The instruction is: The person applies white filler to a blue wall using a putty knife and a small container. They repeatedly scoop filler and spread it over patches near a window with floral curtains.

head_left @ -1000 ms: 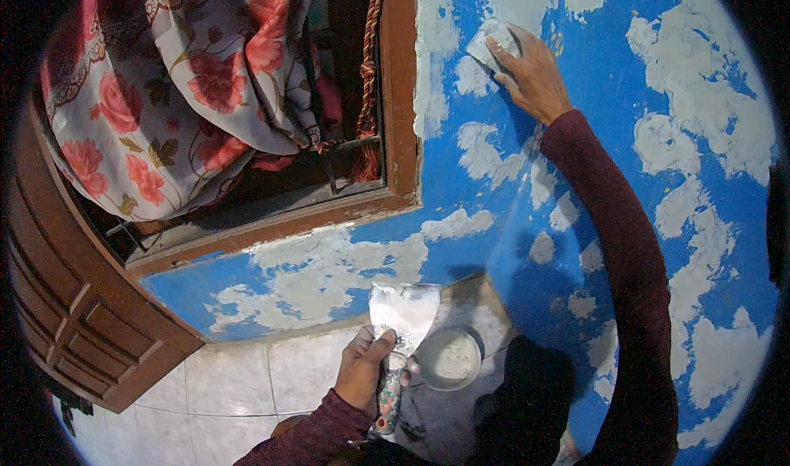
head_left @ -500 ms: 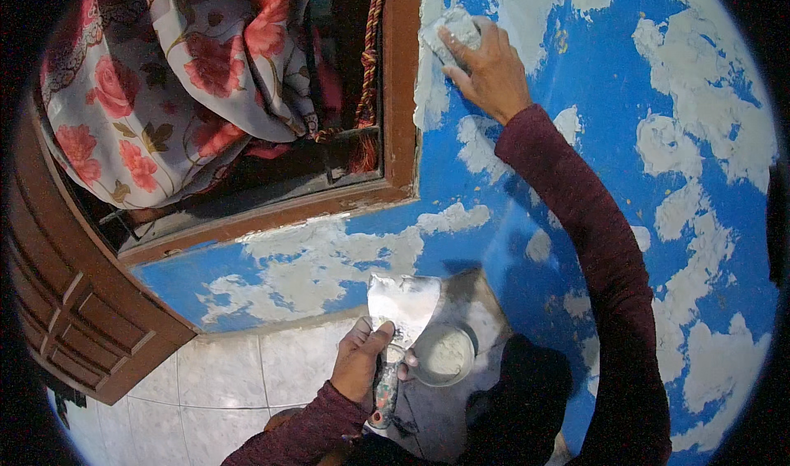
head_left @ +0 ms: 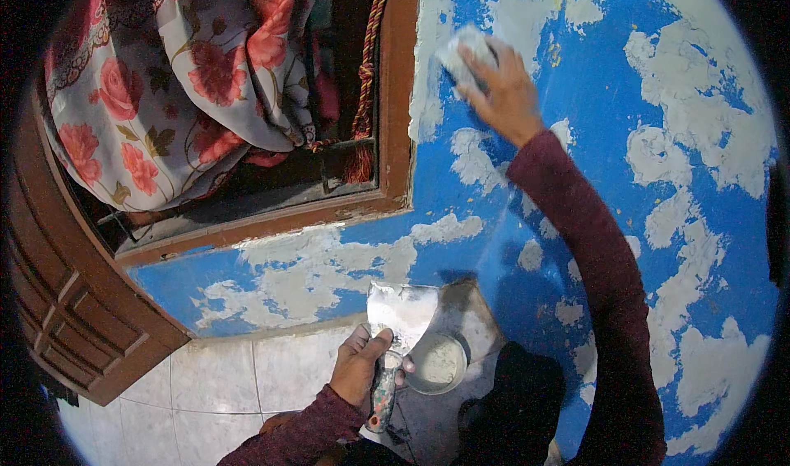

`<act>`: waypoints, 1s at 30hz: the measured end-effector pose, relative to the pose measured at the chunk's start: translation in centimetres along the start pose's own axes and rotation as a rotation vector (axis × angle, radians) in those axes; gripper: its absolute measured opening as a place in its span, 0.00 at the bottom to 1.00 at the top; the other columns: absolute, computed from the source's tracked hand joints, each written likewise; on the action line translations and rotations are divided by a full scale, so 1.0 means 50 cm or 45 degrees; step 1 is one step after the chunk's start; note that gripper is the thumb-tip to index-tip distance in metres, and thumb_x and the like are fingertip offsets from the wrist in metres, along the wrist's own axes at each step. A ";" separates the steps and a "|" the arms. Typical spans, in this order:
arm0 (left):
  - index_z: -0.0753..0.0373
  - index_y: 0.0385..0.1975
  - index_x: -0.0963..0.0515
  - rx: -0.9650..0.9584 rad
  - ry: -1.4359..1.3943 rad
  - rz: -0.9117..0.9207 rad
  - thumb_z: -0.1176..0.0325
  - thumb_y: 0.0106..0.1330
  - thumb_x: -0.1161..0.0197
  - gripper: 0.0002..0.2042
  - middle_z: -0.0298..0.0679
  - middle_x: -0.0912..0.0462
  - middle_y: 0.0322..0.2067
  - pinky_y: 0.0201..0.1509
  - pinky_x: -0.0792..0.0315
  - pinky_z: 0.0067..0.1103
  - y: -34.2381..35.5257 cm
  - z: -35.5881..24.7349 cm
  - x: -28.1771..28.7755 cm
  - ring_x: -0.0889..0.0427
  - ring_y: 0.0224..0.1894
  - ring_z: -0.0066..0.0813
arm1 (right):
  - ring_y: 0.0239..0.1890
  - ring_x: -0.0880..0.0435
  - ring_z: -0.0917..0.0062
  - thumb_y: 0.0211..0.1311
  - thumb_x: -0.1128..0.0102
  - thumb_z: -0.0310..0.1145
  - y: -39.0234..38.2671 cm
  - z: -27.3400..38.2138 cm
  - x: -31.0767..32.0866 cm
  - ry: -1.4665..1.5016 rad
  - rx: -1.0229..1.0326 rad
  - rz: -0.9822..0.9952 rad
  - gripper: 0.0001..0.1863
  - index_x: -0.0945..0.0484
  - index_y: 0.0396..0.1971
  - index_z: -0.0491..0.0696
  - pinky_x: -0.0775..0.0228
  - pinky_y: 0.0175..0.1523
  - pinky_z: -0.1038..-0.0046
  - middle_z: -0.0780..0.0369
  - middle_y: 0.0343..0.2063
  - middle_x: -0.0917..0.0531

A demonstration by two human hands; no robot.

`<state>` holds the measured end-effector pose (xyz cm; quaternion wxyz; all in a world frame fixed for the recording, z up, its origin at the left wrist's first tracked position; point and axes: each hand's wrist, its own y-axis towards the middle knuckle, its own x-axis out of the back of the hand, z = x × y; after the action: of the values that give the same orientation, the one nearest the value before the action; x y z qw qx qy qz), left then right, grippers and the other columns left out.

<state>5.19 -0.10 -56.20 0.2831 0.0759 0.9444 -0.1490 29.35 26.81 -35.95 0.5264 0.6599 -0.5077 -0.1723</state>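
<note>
My left hand (head_left: 362, 363) is closed round the speckled handle of a putty knife (head_left: 401, 311), its broad whitish blade pointing up, away from me. Just right of the handle is a round bowl (head_left: 439, 364) of pale putty; my fingertips overlap its rim, and I cannot tell if they touch it. Up on the blue wall (head_left: 485, 244), my right hand (head_left: 504, 87) grips a flat, pale, putty-coated block (head_left: 467, 57), slightly blurred. The block lies against the wall beside the window frame, over a grey-white putty patch.
A brown wooden window frame (head_left: 397, 95) borders the wall on the left, with a floral curtain (head_left: 222, 71) and a twisted cord (head_left: 366, 79) hanging in it. The brown window shutter (head_left: 90, 326) stands open at lower left. Pale tiles (head_left: 214, 375) cover the floor.
My right hand has slid the block a little down and to the right along the wall. My left hand keeps hold of the putty knife. The view has shifted slightly.
</note>
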 end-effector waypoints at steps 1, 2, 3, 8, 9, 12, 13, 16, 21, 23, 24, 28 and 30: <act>0.67 0.47 0.33 -0.005 -0.014 -0.005 0.70 0.70 0.50 0.11 0.44 0.19 0.32 0.23 0.25 0.21 0.004 0.003 0.002 0.18 0.25 0.30 | 0.56 0.31 0.54 0.49 0.32 0.36 0.030 -0.020 -0.003 -0.010 0.025 -0.048 0.34 0.31 0.61 0.61 0.35 0.58 0.57 0.50 0.56 0.32; 0.68 0.47 0.33 -0.008 -0.030 -0.001 0.71 0.71 0.51 0.09 0.45 0.19 0.32 0.22 0.25 0.22 0.007 0.003 0.002 0.18 0.25 0.31 | 0.56 0.31 0.54 0.49 0.32 0.35 0.054 -0.046 -0.004 -0.046 0.111 -0.049 0.35 0.32 0.61 0.61 0.35 0.58 0.57 0.50 0.56 0.32; 0.68 0.47 0.33 0.016 -0.022 -0.002 0.71 0.71 0.51 0.09 0.45 0.19 0.32 0.22 0.25 0.22 0.008 0.002 -0.001 0.18 0.25 0.31 | 0.56 0.31 0.54 0.49 0.32 0.35 0.076 -0.075 -0.003 -0.085 0.199 -0.048 0.36 0.33 0.62 0.62 0.35 0.58 0.57 0.50 0.56 0.32; 0.65 0.48 0.31 0.034 0.070 -0.061 0.64 0.69 0.46 0.14 0.45 0.18 0.32 0.25 0.25 0.21 0.012 0.002 0.016 0.19 0.28 0.29 | 0.62 0.33 0.62 0.54 0.35 0.25 0.154 -0.128 -0.032 -0.196 0.378 -0.014 0.39 0.36 0.64 0.74 0.37 0.66 0.64 0.60 0.63 0.35; 0.65 0.49 0.31 0.025 0.060 -0.042 0.64 0.69 0.46 0.14 0.45 0.18 0.32 0.25 0.25 0.21 0.016 0.004 0.018 0.19 0.28 0.29 | 0.62 0.33 0.63 0.54 0.35 0.24 0.166 -0.143 -0.031 -0.268 0.396 0.017 0.40 0.37 0.64 0.74 0.36 0.66 0.64 0.60 0.63 0.35; 0.65 0.49 0.31 -0.001 0.012 -0.062 0.63 0.70 0.46 0.14 0.45 0.18 0.33 0.26 0.25 0.21 0.017 0.010 0.032 0.18 0.29 0.29 | 0.58 0.30 0.54 0.57 0.42 0.27 0.188 -0.105 0.005 -0.243 0.486 0.045 0.28 0.33 0.59 0.59 0.37 0.61 0.57 0.51 0.59 0.32; 0.65 0.49 0.31 -0.004 -0.007 -0.079 0.63 0.70 0.46 0.14 0.45 0.18 0.33 0.25 0.25 0.21 0.017 0.014 0.031 0.18 0.29 0.29 | 0.56 0.29 0.50 0.59 0.45 0.29 0.193 -0.093 0.026 -0.213 0.521 0.046 0.24 0.32 0.57 0.51 0.38 0.60 0.53 0.47 0.56 0.30; 0.67 0.47 0.32 0.024 -0.056 -0.047 0.68 0.70 0.49 0.11 0.45 0.19 0.33 0.24 0.25 0.22 0.021 0.008 0.019 0.18 0.27 0.31 | 0.62 0.33 0.62 0.51 0.34 0.20 0.143 -0.203 0.009 -0.678 0.451 0.034 0.43 0.37 0.64 0.74 0.35 0.63 0.64 0.58 0.64 0.36; 0.66 0.47 0.31 -0.010 0.001 0.029 0.64 0.69 0.45 0.13 0.46 0.18 0.33 0.25 0.25 0.20 0.026 0.010 0.028 0.19 0.26 0.30 | 0.57 0.31 0.57 0.54 0.35 0.39 0.093 -0.192 0.040 -0.476 0.193 -0.002 0.32 0.31 0.61 0.66 0.32 0.57 0.58 0.52 0.57 0.32; 0.66 0.46 0.31 -0.025 0.011 0.000 0.64 0.69 0.45 0.13 0.46 0.18 0.33 0.25 0.25 0.21 0.028 0.012 0.026 0.19 0.26 0.30 | 0.55 0.29 0.56 0.55 0.38 0.48 0.108 -0.157 0.035 -0.358 0.056 -0.043 0.30 0.30 0.60 0.65 0.31 0.56 0.58 0.50 0.54 0.31; 0.67 0.46 0.31 -0.009 0.013 -0.018 0.64 0.69 0.45 0.13 0.47 0.19 0.33 0.25 0.25 0.21 0.029 0.011 0.025 0.19 0.26 0.30 | 0.56 0.29 0.57 0.57 0.40 0.52 0.125 -0.131 0.024 -0.353 -0.020 -0.043 0.30 0.30 0.61 0.66 0.31 0.57 0.59 0.51 0.54 0.30; 0.67 0.45 0.31 0.022 -0.031 0.000 0.64 0.68 0.44 0.13 0.48 0.19 0.33 0.24 0.25 0.21 0.041 0.012 0.020 0.19 0.26 0.31 | 0.55 0.28 0.58 0.59 0.45 0.58 0.166 -0.072 -0.011 -0.434 -0.147 -0.032 0.30 0.31 0.62 0.69 0.29 0.55 0.60 0.51 0.52 0.29; 0.67 0.45 0.32 0.022 -0.062 0.026 0.66 0.69 0.46 0.12 0.47 0.19 0.32 0.23 0.25 0.22 0.041 0.011 0.022 0.18 0.26 0.31 | 0.53 0.28 0.57 0.59 0.43 0.55 0.162 -0.049 -0.026 -0.409 -0.205 0.003 0.29 0.30 0.61 0.69 0.27 0.51 0.60 0.51 0.51 0.29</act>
<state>5.00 1.72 -57.73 0.3067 0.0844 0.9351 -0.1559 26.72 29.78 -28.35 0.4899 0.5790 -0.5706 -0.3149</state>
